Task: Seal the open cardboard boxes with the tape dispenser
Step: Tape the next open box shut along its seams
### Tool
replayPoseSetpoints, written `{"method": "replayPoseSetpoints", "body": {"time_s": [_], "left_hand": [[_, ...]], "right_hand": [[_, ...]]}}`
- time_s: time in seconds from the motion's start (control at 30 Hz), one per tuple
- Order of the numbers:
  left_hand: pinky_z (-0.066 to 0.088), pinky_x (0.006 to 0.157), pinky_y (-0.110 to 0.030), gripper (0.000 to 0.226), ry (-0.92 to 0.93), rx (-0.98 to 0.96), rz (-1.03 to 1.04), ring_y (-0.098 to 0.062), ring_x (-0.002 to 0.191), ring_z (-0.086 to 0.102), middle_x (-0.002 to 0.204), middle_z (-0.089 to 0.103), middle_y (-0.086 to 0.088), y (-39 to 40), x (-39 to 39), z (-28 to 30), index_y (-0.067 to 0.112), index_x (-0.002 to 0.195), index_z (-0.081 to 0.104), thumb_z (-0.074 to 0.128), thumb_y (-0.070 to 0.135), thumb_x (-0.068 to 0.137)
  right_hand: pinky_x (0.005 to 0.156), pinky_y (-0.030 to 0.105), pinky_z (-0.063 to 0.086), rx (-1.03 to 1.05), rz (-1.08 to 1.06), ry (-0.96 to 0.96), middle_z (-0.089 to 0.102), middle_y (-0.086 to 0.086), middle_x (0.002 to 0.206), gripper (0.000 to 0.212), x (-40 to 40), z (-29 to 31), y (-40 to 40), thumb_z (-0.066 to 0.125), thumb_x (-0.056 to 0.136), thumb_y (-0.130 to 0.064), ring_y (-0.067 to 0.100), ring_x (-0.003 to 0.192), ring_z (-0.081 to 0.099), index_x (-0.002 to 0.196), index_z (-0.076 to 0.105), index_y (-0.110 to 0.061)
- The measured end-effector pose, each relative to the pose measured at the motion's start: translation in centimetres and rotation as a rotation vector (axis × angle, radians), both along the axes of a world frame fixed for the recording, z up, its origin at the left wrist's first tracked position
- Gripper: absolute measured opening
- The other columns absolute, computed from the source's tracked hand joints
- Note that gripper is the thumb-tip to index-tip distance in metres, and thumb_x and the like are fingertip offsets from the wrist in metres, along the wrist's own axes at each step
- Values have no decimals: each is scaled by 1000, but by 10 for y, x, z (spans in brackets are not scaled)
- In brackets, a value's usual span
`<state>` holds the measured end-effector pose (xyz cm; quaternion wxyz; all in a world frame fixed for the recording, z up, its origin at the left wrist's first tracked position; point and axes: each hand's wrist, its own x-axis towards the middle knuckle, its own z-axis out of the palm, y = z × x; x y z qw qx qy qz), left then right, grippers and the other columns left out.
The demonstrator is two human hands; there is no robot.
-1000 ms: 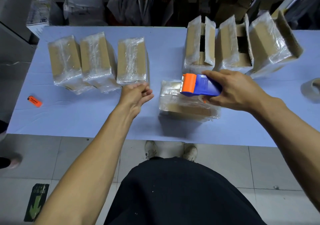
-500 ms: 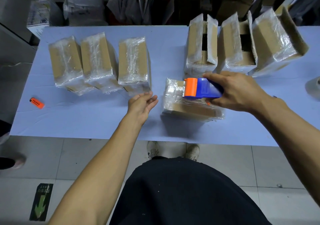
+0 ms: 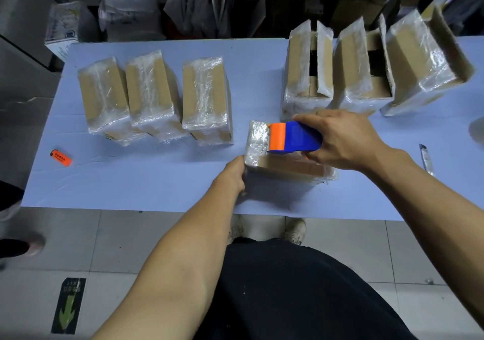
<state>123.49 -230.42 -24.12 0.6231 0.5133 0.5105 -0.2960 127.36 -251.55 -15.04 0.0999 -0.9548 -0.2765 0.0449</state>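
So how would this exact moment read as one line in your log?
right hand: holds tape dispenser on box | left hand: steadies box corner | open boxes: waiting
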Motion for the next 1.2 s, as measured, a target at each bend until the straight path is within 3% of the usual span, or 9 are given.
{"method": "replayPoseSetpoints", "body": {"time_s": [0.1,0.2,0.3,0.4,0.5,0.67,0.8,1.0,1.2], "left_hand": [[37,57,-27,17,-27,68,14,-18,63,43,75,51,-7,1,-3,-3,10,81,55,54,17,96],[35,56,-26,18,-209,347,-20,-24,63,44,75,59,-14,10,0,-15,13,69,59,59,16,87],[42,70,-31,31,-476,462,-62,-21,75,53,81,60,-3,12,10,-4,16,81,60,49,37,101],[51,89,-37,48,-622,413,-360,-22,96,64,102,69,-4,-6,17,7,16,104,64,37,56,100],[51,85,-37,41,-671,493,-457,-26,98,64,102,68,-4,-14,16,4,13,115,64,37,43,106],[49,77,-36,31,-716,523,-403,-27,88,63,90,67,-5,-9,14,-3,17,96,63,43,38,106],[48,70,-36,39,-728,556,-371,-24,74,55,85,66,-20,-10,13,-7,6,92,64,47,39,103],[30,58,-31,41,-730,627,-414,-11,57,31,59,35,5,-13,15,1,13,69,45,49,33,104],[31,61,-30,42,-701,623,-430,-14,57,31,60,36,4,0,17,1,13,68,46,51,36,103]], "right_hand": [[67,36,51,5,2,1,67,1,106,65,-2,0,-2,68,75,-46,28,97,62,136,53,-30],[67,38,53,8,2,-4,67,0,106,65,-3,1,-2,69,75,-47,28,96,62,136,53,-29],[66,37,52,16,-7,-5,67,1,105,65,-3,1,-2,68,75,-46,28,96,62,136,53,-29],[67,37,52,11,-17,-3,68,1,105,64,-2,1,-1,69,75,-45,29,96,62,136,53,-30],[66,36,52,-13,-19,-6,68,2,105,64,0,1,2,68,75,-44,30,96,63,136,53,-29],[67,37,51,-46,2,37,64,6,106,68,-3,7,-3,69,78,-45,34,93,62,140,49,-27],[67,35,44,-27,-29,55,64,7,110,76,-9,10,-10,70,80,-46,35,98,61,147,42,-27],[65,34,47,-115,-65,95,65,6,100,58,-14,21,-38,66,77,-47,34,92,62,129,54,-27],[68,32,43,-42,-266,172,58,-8,94,60,-38,1,-116,75,74,-47,26,92,60,129,52,-40]]}}
